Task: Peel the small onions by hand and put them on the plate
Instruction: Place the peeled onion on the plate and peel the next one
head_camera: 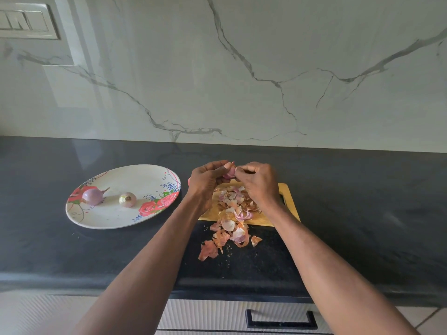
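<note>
1. Head view, looking down at a dark kitchen surface (338, 194) w/ a marble-look wall behind.
2. Both hands are raised just above a wooden cutting board (287, 204), centre-right. Left hand (208, 180) has its grip curled round a small onion (230, 172), pinkish-purple. Right hand (260, 182) is clenched at the onion's right side, fingertips seemingly pinching a bit of skin; exact contact is too small to tell.
3. A pile of onion peels (233, 209) covers the board and spills off its near edge onto the surface.
4. Left of the hands, a white plate (116, 218) w/ a red rose print holds two onions: a purple onion (92, 196) w/ a stem, and a paler onion (127, 199) to its right. They lie apart, not touching.
5. Progress, as a judgement: two onions appear done and plated; a third is mid-peel. No other unpeeled onions are in view, so this may be the last. Left to do: finish peeling, then move it left to the plate.
</note>
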